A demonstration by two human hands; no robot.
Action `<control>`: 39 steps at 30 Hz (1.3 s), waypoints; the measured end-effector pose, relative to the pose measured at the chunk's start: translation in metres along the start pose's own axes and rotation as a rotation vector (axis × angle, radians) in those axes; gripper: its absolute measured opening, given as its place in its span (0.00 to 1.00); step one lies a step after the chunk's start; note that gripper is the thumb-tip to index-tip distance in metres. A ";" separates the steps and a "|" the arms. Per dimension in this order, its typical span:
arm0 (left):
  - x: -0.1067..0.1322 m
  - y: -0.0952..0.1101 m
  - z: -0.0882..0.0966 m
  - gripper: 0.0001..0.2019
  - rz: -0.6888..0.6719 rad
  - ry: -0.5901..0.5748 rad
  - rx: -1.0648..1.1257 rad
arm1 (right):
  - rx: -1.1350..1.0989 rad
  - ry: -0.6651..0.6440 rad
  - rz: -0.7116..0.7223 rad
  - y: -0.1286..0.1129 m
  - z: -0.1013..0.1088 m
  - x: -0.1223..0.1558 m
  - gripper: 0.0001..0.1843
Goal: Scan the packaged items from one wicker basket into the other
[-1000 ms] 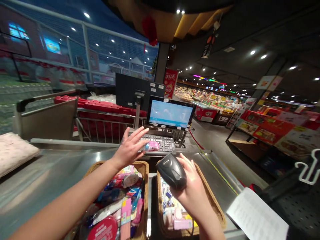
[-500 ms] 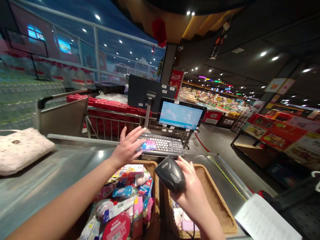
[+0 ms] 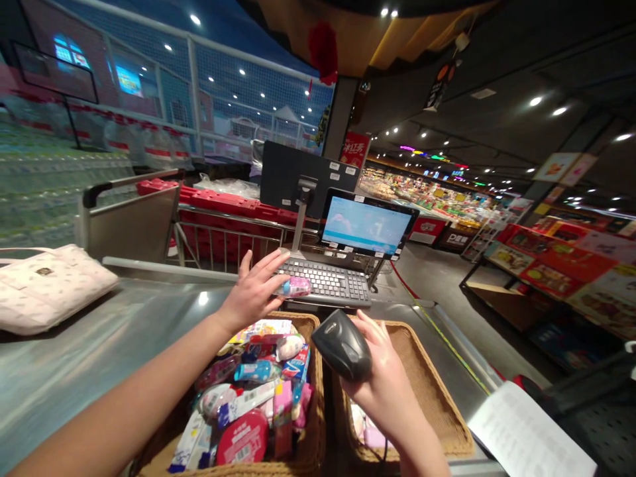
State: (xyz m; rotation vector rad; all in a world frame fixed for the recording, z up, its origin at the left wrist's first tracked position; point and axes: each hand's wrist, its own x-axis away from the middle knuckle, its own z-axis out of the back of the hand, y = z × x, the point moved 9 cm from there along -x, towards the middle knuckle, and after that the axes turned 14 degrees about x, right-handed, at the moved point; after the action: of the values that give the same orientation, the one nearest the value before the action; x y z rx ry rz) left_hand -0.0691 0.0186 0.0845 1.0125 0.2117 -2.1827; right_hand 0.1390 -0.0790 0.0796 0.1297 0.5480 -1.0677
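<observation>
My left hand [image 3: 256, 290] is over the left part of a black keyboard [image 3: 325, 280], its fingers reaching forward. Held at those fingers is a small pink-and-blue packaged item [image 3: 297, 286]; its exact kind is unclear. My right hand [image 3: 380, 354] grips a black barcode scanner [image 3: 342, 344], whose cable hangs down by the wrist. Beneath my left forearm stands a wicker basket [image 3: 318, 397] crowded with small packaged goods, among them a round red container [image 3: 242, 438]. A second wicker basket [image 3: 432, 377], partly hidden by my right hand, holds a few pinkish packages [image 3: 372, 434] at its near end.
Behind the keyboard are a lit screen [image 3: 368, 224] and the back of a larger monitor [image 3: 283, 175]. A pale handbag [image 3: 54, 285] lies on the metal counter [image 3: 163, 311] at left. Printed paper [image 3: 531, 430] lies at right. A cart [image 3: 132, 218] stands beyond the counter.
The view has shifted slightly, so the counter, baskets and screens appear a little displaced. Both hands keep nearly the same pose, with the scanner and the pink-and-blue item still held.
</observation>
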 end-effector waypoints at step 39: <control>0.184 -0.102 -0.045 0.13 0.533 -0.385 -0.034 | -0.236 -0.245 -0.067 -0.034 -0.075 0.012 0.24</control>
State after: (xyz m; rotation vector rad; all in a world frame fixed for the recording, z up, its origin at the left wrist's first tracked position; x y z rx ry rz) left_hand -0.1909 0.0129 -0.0929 0.5302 -0.1821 -1.8214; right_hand 0.0869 -0.0780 0.0144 -0.2258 0.4542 -1.0578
